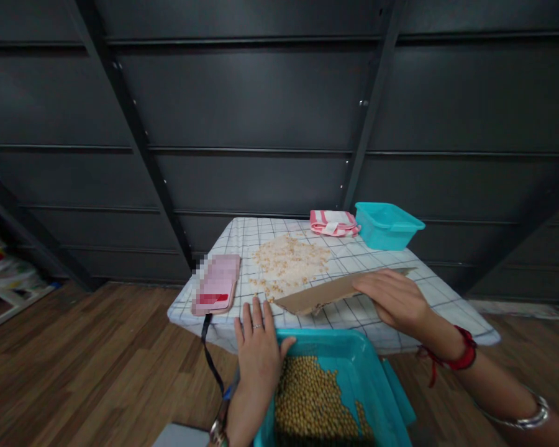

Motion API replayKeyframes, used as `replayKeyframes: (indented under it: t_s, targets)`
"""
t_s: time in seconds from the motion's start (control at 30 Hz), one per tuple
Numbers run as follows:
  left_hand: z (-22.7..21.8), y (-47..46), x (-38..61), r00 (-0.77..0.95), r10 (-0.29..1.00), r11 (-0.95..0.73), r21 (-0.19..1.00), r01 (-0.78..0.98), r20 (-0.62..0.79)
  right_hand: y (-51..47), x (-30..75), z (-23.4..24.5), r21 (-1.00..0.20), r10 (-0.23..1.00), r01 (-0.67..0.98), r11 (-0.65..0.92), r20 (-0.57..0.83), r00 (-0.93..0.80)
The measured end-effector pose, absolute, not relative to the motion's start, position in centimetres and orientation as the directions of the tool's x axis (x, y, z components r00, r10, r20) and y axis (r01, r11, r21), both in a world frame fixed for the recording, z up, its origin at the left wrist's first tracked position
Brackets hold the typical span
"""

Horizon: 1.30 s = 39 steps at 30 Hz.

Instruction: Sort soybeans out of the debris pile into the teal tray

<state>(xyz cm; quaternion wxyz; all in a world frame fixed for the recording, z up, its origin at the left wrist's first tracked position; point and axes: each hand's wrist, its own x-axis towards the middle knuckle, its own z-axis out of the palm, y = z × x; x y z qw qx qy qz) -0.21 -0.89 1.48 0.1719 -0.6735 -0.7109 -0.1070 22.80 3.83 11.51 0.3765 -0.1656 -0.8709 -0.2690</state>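
My right hand [395, 301] grips a piece of brown cardboard [323, 295], tilted with its lower edge by the front of the table. Beyond the cardboard, a spread of pale grains mixed with yellowish beans [289, 264] lies on the checked tablecloth [242, 239]. My left hand [258, 347] is flat with fingers stretched out, its fingertips on the cloth near the front edge. Its thumb is at the rim of a turquoise basin [354, 347], which holds many round yellow-brown beans [310, 394] below the table edge.
A pink phone-like object [217, 284] lies at the table's left, partly blurred, near a black strap [208, 354]. A folded red-and-white striped cloth [334, 223] and a turquoise bin [386, 226] stand at the back right. Dark metal panels rise behind the table.
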Motion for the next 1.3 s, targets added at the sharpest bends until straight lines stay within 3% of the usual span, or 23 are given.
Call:
replayKeyframes:
  t_s: [0.43,1.3]
  targets:
    - [0.9,-0.7,-0.4,-0.036,0.913,0.055,-0.034,0.998,0.407,3.6,24.0,11.2,0.328,0.122,0.523,0.786,0.747,-0.653]
    - [0.9,-0.5,-0.4,-0.015,0.906,0.052,-0.077,0.996,0.423,3.2,24.5,11.1,0.335,0.114,0.501,0.798,0.732,-0.672]
